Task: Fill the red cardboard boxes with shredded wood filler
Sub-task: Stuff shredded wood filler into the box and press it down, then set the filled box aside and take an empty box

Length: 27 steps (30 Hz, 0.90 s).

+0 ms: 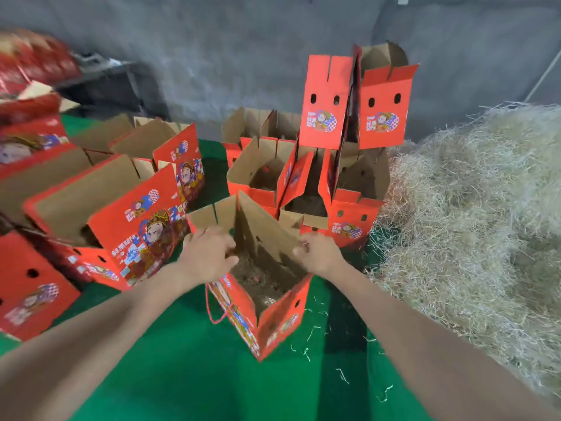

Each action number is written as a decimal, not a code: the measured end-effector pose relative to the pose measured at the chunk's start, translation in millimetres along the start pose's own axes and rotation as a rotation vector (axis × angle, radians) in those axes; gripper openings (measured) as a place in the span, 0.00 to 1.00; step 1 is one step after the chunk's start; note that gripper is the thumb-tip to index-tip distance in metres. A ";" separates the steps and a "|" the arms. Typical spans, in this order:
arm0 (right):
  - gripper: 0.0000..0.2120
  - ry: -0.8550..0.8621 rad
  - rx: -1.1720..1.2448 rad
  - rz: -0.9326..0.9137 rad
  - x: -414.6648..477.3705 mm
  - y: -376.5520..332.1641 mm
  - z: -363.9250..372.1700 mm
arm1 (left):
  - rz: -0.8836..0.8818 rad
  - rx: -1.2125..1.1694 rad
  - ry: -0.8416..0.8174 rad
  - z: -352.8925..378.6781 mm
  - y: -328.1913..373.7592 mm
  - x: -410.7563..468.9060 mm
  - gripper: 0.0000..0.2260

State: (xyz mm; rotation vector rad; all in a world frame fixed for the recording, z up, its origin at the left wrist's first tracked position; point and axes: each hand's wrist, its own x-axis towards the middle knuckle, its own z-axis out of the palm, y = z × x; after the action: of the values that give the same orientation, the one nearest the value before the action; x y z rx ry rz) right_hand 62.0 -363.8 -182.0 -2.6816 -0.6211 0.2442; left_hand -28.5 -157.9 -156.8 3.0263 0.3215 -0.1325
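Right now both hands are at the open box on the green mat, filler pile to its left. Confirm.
One slip: the head view shows the filler pile to the right of the open box, not the left. The left hand and right hand are at it, on the green mat.

Top-left boxes (36,62) blurred; filler pile (473,214) cut by rt edge; left hand (206,253) fingertips hidden in near box (274,325).

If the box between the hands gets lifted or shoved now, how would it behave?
Probably light: the box is thin cardboard with only a shallow layer of filler. Its open flaps, held by the left hand and right hand, would likely flex. Tall and narrow, it may tip if pushed near the top.
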 end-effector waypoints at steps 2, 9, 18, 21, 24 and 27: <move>0.20 -0.112 -0.015 0.011 3.3 -4.9 4.0 | -0.147 -0.209 0.040 14.6 -3.7 -9.3 0.25; 0.18 -0.371 0.675 0.378 -4.2 -18.4 23.3 | -0.381 -0.987 0.105 43.5 21.1 -27.0 0.35; 0.12 -0.167 0.571 0.174 -11.2 -63.3 10.2 | -0.428 -1.032 0.389 7.9 21.5 -36.3 0.31; 0.12 -0.120 0.661 0.098 -5.4 -82.0 -14.8 | -0.367 -1.014 0.534 -27.1 10.4 -37.4 0.30; 0.14 -0.031 0.669 0.010 5.0 -100.2 -32.5 | -0.297 -0.997 0.671 -63.1 -1.2 -35.1 0.30; 0.17 0.016 0.842 -0.027 13.1 -116.3 -42.2 | -0.250 -0.989 0.782 -91.8 -12.5 -30.4 0.33</move>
State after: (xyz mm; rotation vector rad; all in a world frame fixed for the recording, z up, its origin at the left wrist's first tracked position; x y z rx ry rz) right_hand 39.0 -274.6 -98.4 -1.8611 -0.4163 0.3761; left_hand -53.7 -142.5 -63.9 1.9165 0.5870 0.9142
